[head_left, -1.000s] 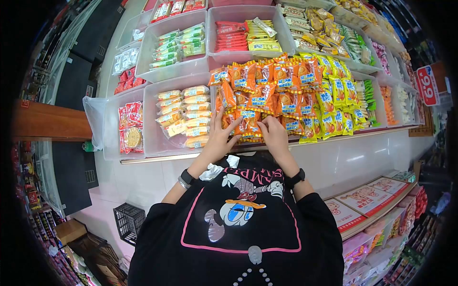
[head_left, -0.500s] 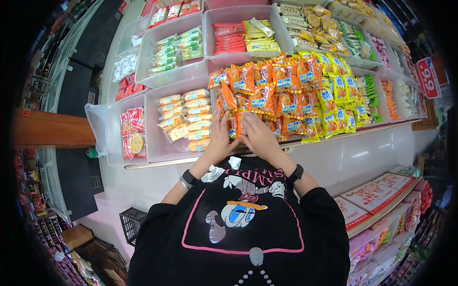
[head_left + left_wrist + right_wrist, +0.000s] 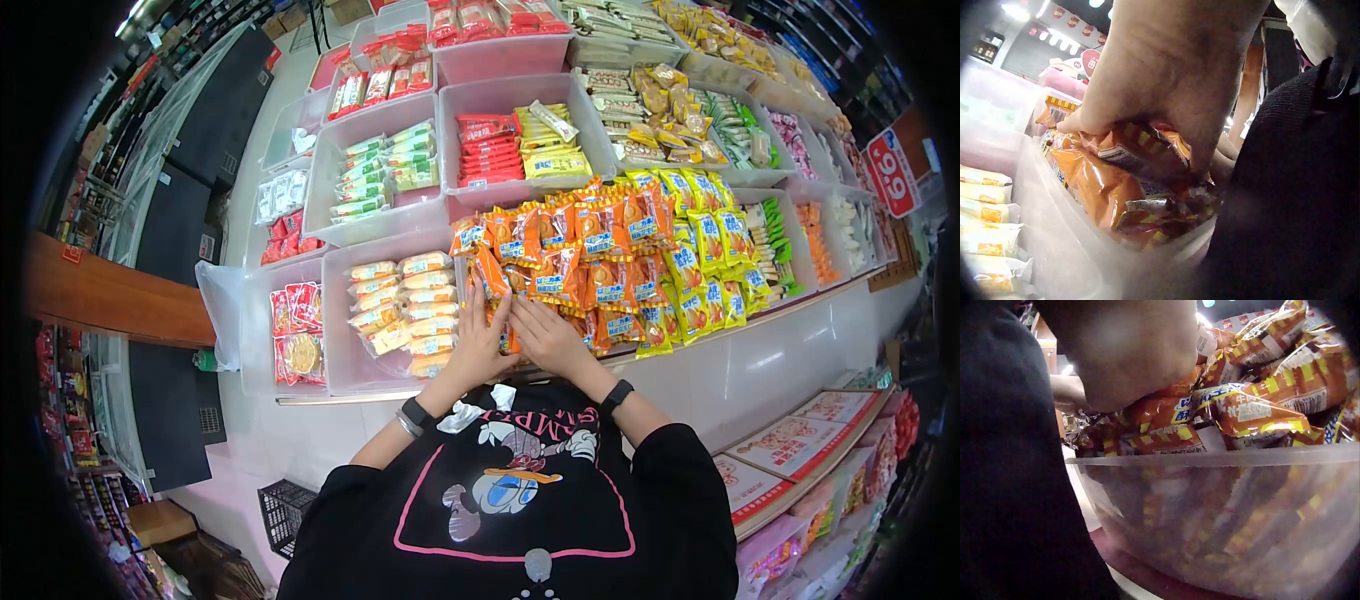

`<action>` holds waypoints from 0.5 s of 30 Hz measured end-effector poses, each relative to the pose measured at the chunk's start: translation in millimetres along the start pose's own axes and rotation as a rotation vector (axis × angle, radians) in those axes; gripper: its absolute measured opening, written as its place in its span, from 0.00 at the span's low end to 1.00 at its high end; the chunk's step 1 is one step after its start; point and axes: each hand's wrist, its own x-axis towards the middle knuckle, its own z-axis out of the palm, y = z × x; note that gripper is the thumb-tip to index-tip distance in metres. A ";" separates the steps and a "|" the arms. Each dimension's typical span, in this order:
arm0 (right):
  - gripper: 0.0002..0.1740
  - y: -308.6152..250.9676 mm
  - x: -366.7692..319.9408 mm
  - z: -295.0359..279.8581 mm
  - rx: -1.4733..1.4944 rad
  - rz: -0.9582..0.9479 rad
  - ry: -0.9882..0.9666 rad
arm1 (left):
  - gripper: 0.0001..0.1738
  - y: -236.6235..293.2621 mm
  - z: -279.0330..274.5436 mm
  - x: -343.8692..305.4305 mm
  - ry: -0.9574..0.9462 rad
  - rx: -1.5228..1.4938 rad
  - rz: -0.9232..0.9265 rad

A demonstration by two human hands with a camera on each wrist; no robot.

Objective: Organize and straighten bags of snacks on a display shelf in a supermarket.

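Orange snack packets (image 3: 560, 270) are heaped in a clear bin, its front wall showing in the right wrist view (image 3: 1222, 512). At the heap's near left corner the left hand (image 3: 482, 340) lies on the packets, fingers extended forward. Beside it the right hand (image 3: 548, 340) rests on the packets with straight fingers angled toward the left hand. In the left wrist view the left hand (image 3: 1160, 81) covers part of the orange packets (image 3: 1094, 181); its fingertips are mostly hidden. The right hand (image 3: 1129, 356) hides the packets under it in the right wrist view.
Cream-coloured packs (image 3: 405, 305) fill the bin to the left, and yellow packets (image 3: 705, 260) adjoin the orange heap on the right. More bins of sweets (image 3: 385, 175) stand behind. A price sign (image 3: 892, 175) is at the far right, a black crate (image 3: 285, 512) on the floor.
The right hand went from bent fingers at a packet to lying flat on the heap, closer to the left hand. The head view has shifted, so the bins appear lower.
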 end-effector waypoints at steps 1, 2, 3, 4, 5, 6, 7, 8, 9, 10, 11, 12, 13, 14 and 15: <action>0.29 1.8 0.5 0.0 -0.013 -0.012 -0.001 | 0.62 -1.1 1.0 1.9 0.005 0.003 0.002; 0.30 5.1 -0.5 3.7 -0.008 -0.021 0.000 | 0.62 -2.1 2.4 3.5 0.035 -0.027 0.010; 0.30 7.7 -0.6 5.2 -0.010 -0.026 0.003 | 0.62 -3.0 3.8 4.9 0.065 -0.058 0.017; 0.28 10.1 -0.5 6.7 0.010 -0.020 0.003 | 0.63 -3.7 5.0 6.3 0.062 -0.046 0.010; 0.27 11.9 -0.5 8.1 0.031 -0.015 0.002 | 0.63 -4.6 5.6 7.0 0.068 -0.043 0.009; 0.27 12.2 0.7 7.0 0.029 -0.022 0.005 | 0.63 -4.7 4.9 8.0 0.053 -0.041 0.005; 0.26 11.7 1.2 5.5 0.054 -0.003 -0.001 | 0.64 -4.9 4.2 8.7 0.038 -0.039 0.000; 0.25 10.3 1.8 3.9 0.078 0.016 -0.007 | 0.64 -5.1 3.5 8.8 0.045 -0.037 -0.002; 0.25 8.2 2.6 2.8 0.078 0.007 -0.005 | 0.64 -5.2 2.6 8.4 0.037 -0.060 0.005; 0.24 6.1 4.0 1.9 0.090 0.033 0.004 | 0.64 -5.9 1.3 8.3 0.030 -0.082 0.013; 0.24 3.9 5.3 0.6 0.102 0.058 0.014 | 0.64 -8.0 0.6 7.7 0.040 -0.077 0.011; 0.24 1.7 7.0 -2.3 0.099 0.048 0.019 | 0.64 -10.0 -2.0 7.7 0.017 -0.142 0.021; 0.24 -0.7 8.9 -6.2 0.104 0.064 -0.002 | 0.63 -12.1 -5.6 7.4 -0.005 -0.206 0.033; 0.23 -2.8 10.3 -8.3 0.107 0.080 -0.021 | 0.59 -13.9 -11.0 4.7 -0.073 -0.267 -0.014; 0.23 -4.2 10.3 -7.1 0.101 0.070 -0.010 | 0.59 -16.8 -11.2 4.5 -0.061 -0.257 -0.009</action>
